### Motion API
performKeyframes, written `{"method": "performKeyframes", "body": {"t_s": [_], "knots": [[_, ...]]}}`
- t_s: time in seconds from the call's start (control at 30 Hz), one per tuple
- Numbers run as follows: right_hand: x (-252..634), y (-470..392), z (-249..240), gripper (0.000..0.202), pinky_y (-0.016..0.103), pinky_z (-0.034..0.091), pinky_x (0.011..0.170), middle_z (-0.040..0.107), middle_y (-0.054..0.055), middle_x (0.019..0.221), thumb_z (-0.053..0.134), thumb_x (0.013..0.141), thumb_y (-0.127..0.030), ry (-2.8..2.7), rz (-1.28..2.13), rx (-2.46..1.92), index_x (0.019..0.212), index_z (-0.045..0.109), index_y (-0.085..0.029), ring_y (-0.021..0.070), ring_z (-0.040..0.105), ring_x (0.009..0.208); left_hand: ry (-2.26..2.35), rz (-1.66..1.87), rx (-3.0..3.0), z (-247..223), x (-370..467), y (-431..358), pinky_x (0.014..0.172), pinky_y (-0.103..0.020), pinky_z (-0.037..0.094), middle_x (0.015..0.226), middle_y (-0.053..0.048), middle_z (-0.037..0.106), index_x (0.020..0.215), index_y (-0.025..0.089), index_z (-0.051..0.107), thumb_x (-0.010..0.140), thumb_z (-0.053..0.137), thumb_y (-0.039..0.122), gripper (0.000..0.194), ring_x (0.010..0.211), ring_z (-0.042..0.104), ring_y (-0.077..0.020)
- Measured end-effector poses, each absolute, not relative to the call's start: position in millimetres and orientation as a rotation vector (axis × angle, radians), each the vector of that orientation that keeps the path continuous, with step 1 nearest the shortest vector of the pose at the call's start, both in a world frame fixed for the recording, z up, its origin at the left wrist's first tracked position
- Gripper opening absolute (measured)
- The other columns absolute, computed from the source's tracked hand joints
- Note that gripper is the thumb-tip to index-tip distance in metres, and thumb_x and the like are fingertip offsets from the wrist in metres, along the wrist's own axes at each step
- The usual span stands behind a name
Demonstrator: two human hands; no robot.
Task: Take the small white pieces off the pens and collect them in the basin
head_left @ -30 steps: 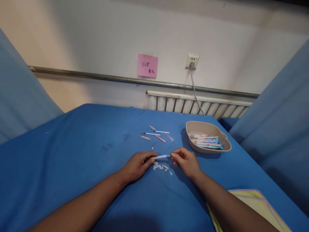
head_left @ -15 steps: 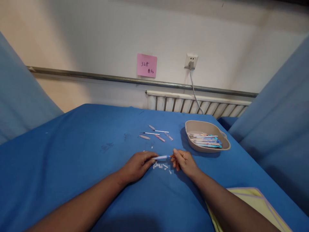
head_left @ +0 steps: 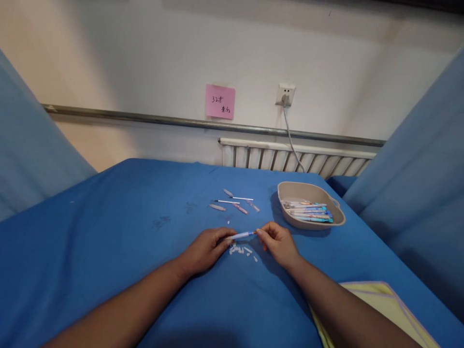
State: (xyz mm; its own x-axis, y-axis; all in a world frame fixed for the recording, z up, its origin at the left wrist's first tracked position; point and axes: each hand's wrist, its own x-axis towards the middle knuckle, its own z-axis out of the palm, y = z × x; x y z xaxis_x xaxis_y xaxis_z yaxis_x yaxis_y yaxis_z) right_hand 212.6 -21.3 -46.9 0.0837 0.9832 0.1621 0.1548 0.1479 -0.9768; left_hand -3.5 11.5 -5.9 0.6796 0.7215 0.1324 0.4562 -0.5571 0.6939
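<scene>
A pale blue-and-white pen point(head_left: 242, 235) spans the gap between my two hands, almost level. My left hand point(head_left: 206, 249) grips its left end between thumb and fingers. At the other end, my right hand point(head_left: 278, 245) pinches a thin orange part that shows just at the fingertips. Small white bits point(head_left: 239, 249) lie on the blue cloth below the pen. Beyond my hands are two thin pen refills point(head_left: 228, 201) and several loose pen barrel pieces point(head_left: 217, 207), some greyish and some pinkish.
A beige basket point(head_left: 311, 226) of several pens stands at the right. A folded yellow cloth point(head_left: 373, 304) lies near my right forearm. Behind the blue-covered surface point(head_left: 108, 232) are a radiator point(head_left: 264, 155), a metal rail and a plugged-in socket point(head_left: 285, 94). Blue curtains hang at both sides.
My right hand has turned slightly, its fingers now more tucked in, still at the pen's orange end. My left hand and the loose pieces stay put. The view has tilted slightly.
</scene>
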Motion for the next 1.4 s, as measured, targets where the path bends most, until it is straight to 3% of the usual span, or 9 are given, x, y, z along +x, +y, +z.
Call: {"method": "performKeyframes", "body": {"t_s": [0.17,0.27,0.37,0.57,0.8,0.97,1.07,1.23,1.4], "knots": [[210.9,-22.6,-48.6,0.036,0.021,0.034,0.044,0.052,-0.004,0.051,0.053,0.079,-0.05,-1.425,1.021,-1.245,0.064,0.053,-0.017,0.0077,0.045,0.042,0.882,0.515,2.32,-10.4,-0.4,9.4,0.081,-0.027,0.043,0.101,-0.003,0.066,0.109,0.023,0.06,0.09,0.04,0.034,0.03,0.09,0.059,-0.0177],[204.7,-24.4,-50.4,0.031,0.02,0.035,0.044,0.05,-0.006,0.054,0.063,0.071,-0.046,-1.379,1.168,-1.151,0.075,0.052,-0.017,0.0073,0.044,0.044,0.85,0.501,2.307,-10.0,3.1,6.8,0.079,-0.026,0.042,0.1,-0.003,0.066,0.107,0.023,0.06,0.089,0.041,0.034,0.028,0.088,0.058,-0.0172],[200.1,-23.8,-51.3,0.045,0.021,0.037,0.045,0.051,-0.008,0.057,0.074,0.061,-0.039,-1.264,1.253,-1.071,0.093,0.049,-0.018,0.0075,0.046,0.045,0.876,0.529,2.265,-8.5,5.9,5.3,0.075,-0.025,0.043,0.094,-0.003,0.066,0.105,0.021,0.06,0.089,0.041,0.035,0.029,0.083,0.058,-0.0168],[200.0,-20.5,-54.6,0.055,0.021,0.038,0.047,0.05,-0.009,0.057,0.076,0.059,-0.034,-1.252,1.304,-1.006,0.102,0.046,-0.019,0.0073,0.047,0.046,0.902,0.569,2.147,-8.5,9.7,4.3,0.073,-0.025,0.043,0.09,-0.002,0.065,0.104,0.02,0.06,0.088,0.043,0.037,0.029,0.082,0.058,-0.0166],[201.3,-20.0,-57.4,0.042,0.019,0.033,0.045,0.05,-0.008,0.058,0.073,0.064,-0.032,-1.401,1.339,-1.03,0.095,0.049,-0.019,0.0061,0.043,0.047,0.958,0.617,2.07,-9.1,14.7,6.4,0.068,-0.024,0.044,0.079,-0.001,0.062,0.097,0.017,0.06,0.087,0.044,0.038,0.028,0.071,0.055,-0.0148],[202.7,-13.6,-58.4,0.03,0.019,0.036,0.047,0.049,-0.008,0.057,0.066,0.069,-0.025,-1.521,1.284,-1.076,0.095,0.054,-0.018,0.0071,0.046,0.048,0.96,0.797,2.193,5.3,35.3,18.9,0.081,-0.03,0.043,0.089,-0.004,0.06,0.09,0.019,0.063,0.084,0.049,0.036,0.023,0.088,0.054,-0.0186],[203.4,-9.8,-59.8,0.023,0.019,0.037,0.048,0.051,-0.006,0.06,0.063,0.07,-0.02,-1.58,1.185,-1.122,0.091,0.056,-0.018,0.0082,0.048,0.05,0.92,0.847,2.311,18.7,61.7,30.5,0.083,-0.031,0.041,0.089,-0.004,0.058,0.089,0.021,0.066,0.082,0.053,0.034,0.02,0.091,0.052,-0.0192],[204.9,-4.8,-59.6,0.022,0.02,0.039,0.051,0.059,-0.003,0.068,0.059,0.069,-0.013,-1.675,1.048,-1.093,0.09,0.061,-0.018,0.0105,0.051,0.057,0.731,0.788,2.427,36.7,123.5,49.5,0.073,-0.027,0.042,0.082,-0.002,0.059,0.091,0.02,0.067,0.082,0.054,0.03,0.018,0.08,0.054,-0.0159],[208.3,-3.7,-54.1,0.022,0.021,0.042,0.054,0.063,-0.001,0.073,0.056,0.074,-0.018,-1.685,1.103,-1.167,0.095,0.061,-0.017,0.012,0.054,0.06,0.682,0.662,2.675,50.6,186.2,68.1,0.075,-0.027,0.042,0.085,-0.003,0.063,0.091,0.019,0.066,0.081,0.055,0.027,0.018,0.081,0.055,-0.0161]]}}
